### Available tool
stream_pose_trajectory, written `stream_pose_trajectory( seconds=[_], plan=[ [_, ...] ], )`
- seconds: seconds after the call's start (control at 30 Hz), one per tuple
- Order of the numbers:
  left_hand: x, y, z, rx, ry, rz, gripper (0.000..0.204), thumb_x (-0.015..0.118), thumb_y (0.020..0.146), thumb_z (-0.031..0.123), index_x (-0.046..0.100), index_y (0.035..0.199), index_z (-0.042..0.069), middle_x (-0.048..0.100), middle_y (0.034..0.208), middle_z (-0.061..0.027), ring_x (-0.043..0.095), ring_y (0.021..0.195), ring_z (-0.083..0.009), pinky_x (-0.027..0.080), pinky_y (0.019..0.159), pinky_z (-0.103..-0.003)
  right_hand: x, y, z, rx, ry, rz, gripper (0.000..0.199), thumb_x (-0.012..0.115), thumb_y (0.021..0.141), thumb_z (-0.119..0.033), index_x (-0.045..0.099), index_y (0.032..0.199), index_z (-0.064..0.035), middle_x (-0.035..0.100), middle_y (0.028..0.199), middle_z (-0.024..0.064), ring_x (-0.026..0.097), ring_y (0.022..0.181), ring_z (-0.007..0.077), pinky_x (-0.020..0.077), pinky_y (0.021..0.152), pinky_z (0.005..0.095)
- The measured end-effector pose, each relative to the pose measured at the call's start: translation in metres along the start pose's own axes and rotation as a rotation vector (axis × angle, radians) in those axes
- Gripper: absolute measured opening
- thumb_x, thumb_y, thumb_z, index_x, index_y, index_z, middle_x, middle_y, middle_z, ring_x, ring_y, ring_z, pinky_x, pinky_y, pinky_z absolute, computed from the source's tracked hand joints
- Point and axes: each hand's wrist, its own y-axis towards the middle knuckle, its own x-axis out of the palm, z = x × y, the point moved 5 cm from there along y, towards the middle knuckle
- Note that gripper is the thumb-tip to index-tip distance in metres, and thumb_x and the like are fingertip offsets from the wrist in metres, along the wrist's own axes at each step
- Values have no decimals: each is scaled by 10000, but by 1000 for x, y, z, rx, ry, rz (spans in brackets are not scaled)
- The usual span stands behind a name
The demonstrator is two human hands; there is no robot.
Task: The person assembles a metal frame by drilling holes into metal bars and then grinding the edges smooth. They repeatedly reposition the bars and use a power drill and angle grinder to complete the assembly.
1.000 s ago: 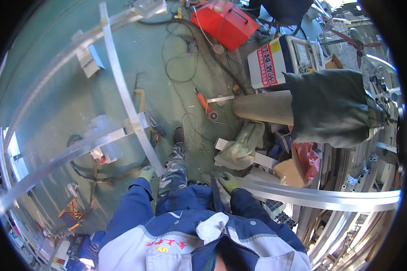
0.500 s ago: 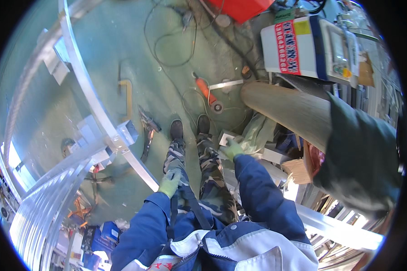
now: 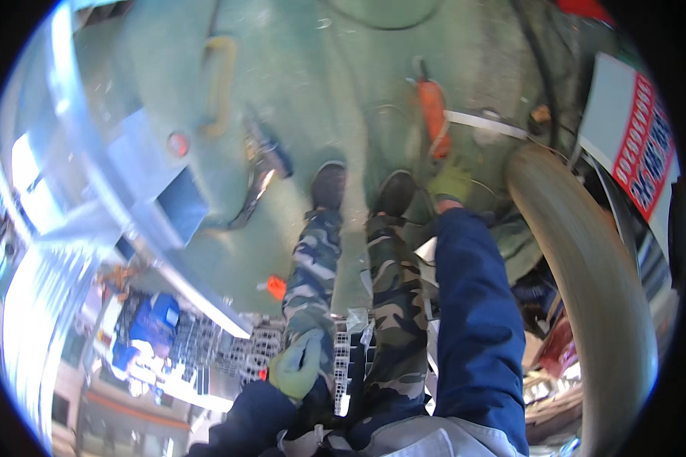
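Note:
I look straight down at my own legs in camouflage trousers (image 3: 392, 305) and black shoes (image 3: 329, 186) on a green floor. My left hand (image 3: 297, 365), in a yellow-green glove, lies on my left thigh and holds nothing. My right hand (image 3: 450, 184), also gloved, reaches down on a blue sleeve (image 3: 472, 320) to floor level just right of my right shoe (image 3: 395, 194). Whether its fingers hold anything is hidden. An orange-handled tool (image 3: 432, 107) lies on the floor just beyond that hand, with a flat metal strip (image 3: 484, 124) beside it.
Another person's leg in khaki trousers (image 3: 594, 305) curves down the right side. A white box with a red printed panel (image 3: 633, 129) stands far right. Long aluminium profiles (image 3: 107, 190) run along the left, cut extrusions (image 3: 236, 343) are stacked below, and a black tool (image 3: 265, 160) and cables lie on the floor.
My view has tipped further down and closer to the floor. My right arm has stretched downward past my knee to beside my shoe. My left hand stays on my thigh.

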Motion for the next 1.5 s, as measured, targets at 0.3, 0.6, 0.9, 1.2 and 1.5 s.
stream_pose_trajectory(
  seconds=[0.3,0.6,0.9,1.2,1.5],
  plan=[
    [26,-4,-43,170,92,99,303,667,1012,294,746,1215,84,770,1145,-138,736,1063,-355,581,930,-425,-117,-45,-27,-269,99,-526,935,737,840,-653,496,1510,-47,737,1169,243,714,1124,407,554,988,483],
    [34,-47,33,287,-195,-64,874,737,945,456,327,1662,172,626,1457,-225,623,1318,-397,486,1119,-420,-271,-211,-43,-249,621,-1011,509,742,974,-526,647,1040,-31,659,738,61,629,583,171,497,540,332],
    [32,-85,17,578,-39,32,1159,836,784,600,300,1670,78,393,1664,-225,413,1532,-359,312,1281,-465,-331,-335,-50,-445,290,-863,625,753,909,-573,652,1077,20,699,800,106,690,682,227,534,629,351],
    [42,-154,-62,533,-48,-89,970,752,860,503,361,1652,103,460,1622,-233,498,1461,-389,349,1246,-497,-373,-397,-64,-809,-488,-694,863,728,831,-671,630,1376,-10,747,1165,250,734,1087,368,552,964,447],
    [-33,-231,-91,725,-393,141,1059,815,797,568,383,1637,89,411,1641,-269,426,1507,-432,342,1249,-501,-490,-549,-144,-544,-492,-870,560,678,998,-497,668,1305,-29,696,885,81,702,763,177,546,666,318]
  ],
)
